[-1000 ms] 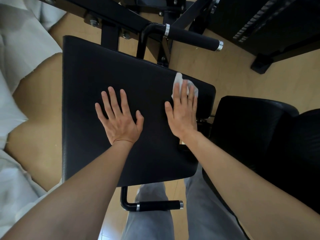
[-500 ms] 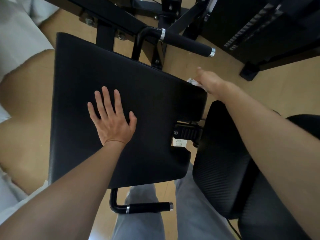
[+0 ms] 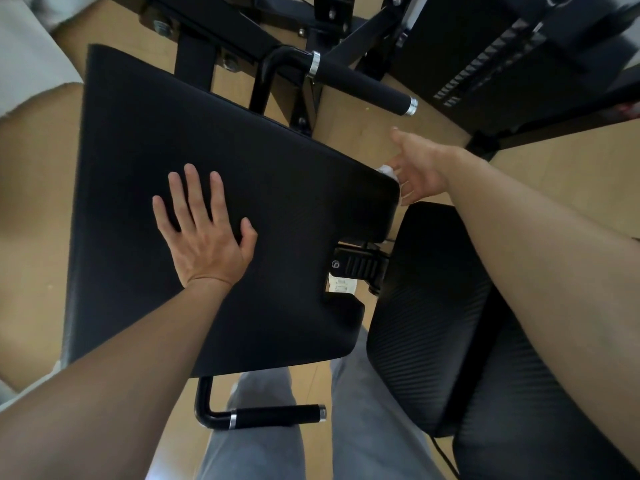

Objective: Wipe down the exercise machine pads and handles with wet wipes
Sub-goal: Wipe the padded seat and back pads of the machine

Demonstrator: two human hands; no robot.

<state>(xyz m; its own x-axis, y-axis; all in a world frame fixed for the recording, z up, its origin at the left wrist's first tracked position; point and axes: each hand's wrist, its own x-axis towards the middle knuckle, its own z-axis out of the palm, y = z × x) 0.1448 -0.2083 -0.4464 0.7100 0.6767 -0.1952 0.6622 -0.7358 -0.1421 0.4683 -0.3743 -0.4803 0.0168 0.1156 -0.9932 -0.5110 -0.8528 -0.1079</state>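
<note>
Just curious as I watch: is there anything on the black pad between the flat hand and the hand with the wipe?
No. In the head view, bare pad lies between left hand and right hand, which presses the wipe at the pad's corner.

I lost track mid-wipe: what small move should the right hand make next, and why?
Probably drag the wipe down the pad along its right side edge. The right hand presses it at the far right corner, while the left hand lies flat on top.

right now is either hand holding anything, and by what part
The right hand presses a white wet wipe against the pad's far right corner; the exact grip is hidden. The left hand lies flat on the pad, holding nothing.
</note>
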